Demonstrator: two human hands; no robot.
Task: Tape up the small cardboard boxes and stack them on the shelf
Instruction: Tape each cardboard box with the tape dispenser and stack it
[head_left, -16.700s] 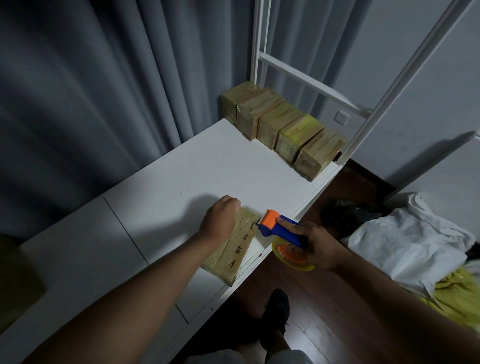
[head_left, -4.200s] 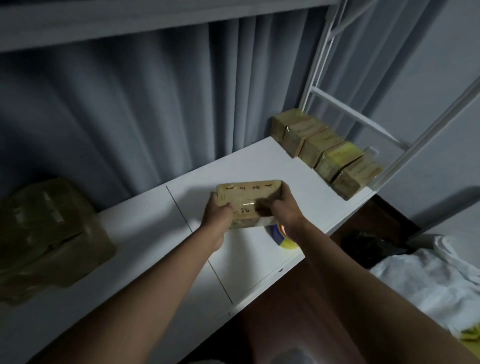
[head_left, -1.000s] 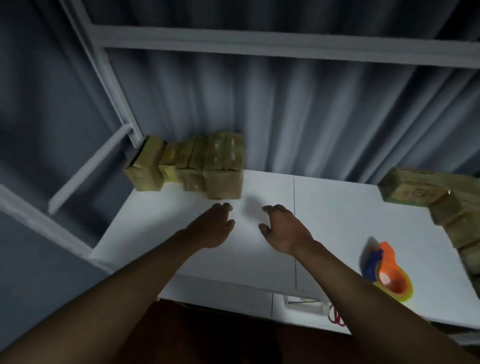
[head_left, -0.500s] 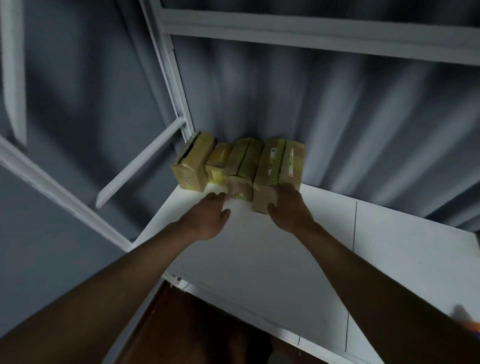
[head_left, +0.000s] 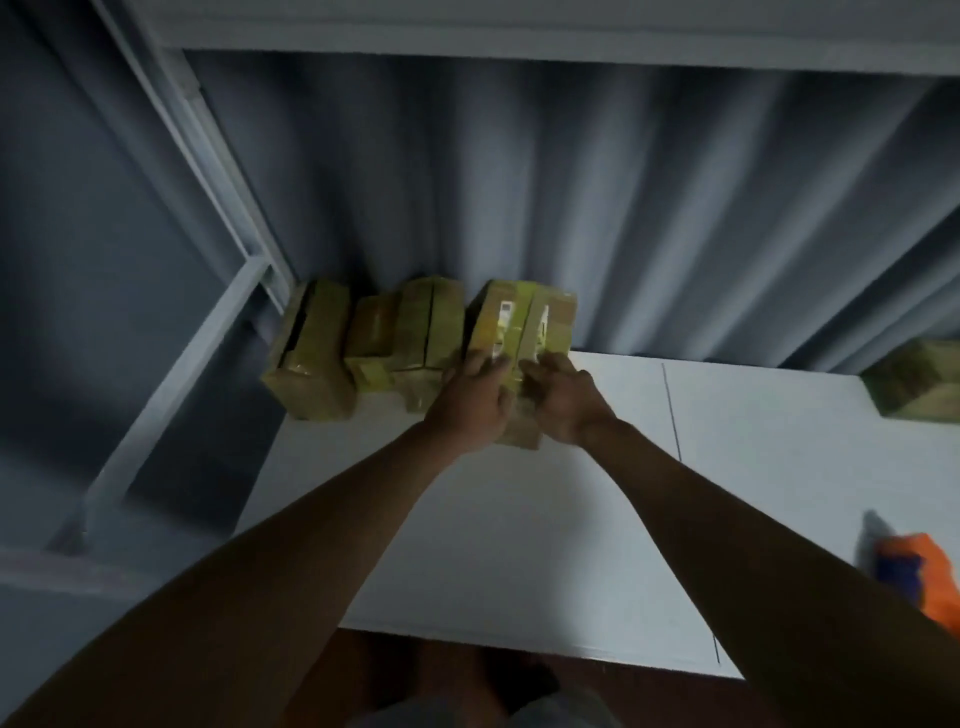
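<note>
Nearest the camera, two bare forearms reached forward over the white shelf (head_left: 519, 545), whose front edge ran just above a strip of dark wooden floor (head_left: 441, 670). At the right edge of the view, an orange and blue tape dispenser (head_left: 914, 577) lay on the shelf, partly cut off by the frame and well apart from the hands.

Farther in, both hands met at the rightmost pair of taped boxes (head_left: 524, 332). The left hand (head_left: 467, 400) lay against the near left face of that pair, its fingers curled over the top front edge. The right hand (head_left: 563, 400) gripped the near right side, fingers bent onto the top beside a white label. The two hands sat just beside each other, almost touching, with the near end of the boxes showing between and below them.

To the left of that pair stood the rest of the row of small cardboard boxes (head_left: 395, 343), wrapped in yellowish tape, the leftmost one (head_left: 311, 358) tilted slightly and near the white upright of the shelf frame (head_left: 228, 208). Another taped box (head_left: 914, 384) sat at the far right of the shelf, partly out of view.

Behind everything hung a grey pleated curtain (head_left: 623, 208), and above it ran the underside of the next shelf board (head_left: 519, 26).
</note>
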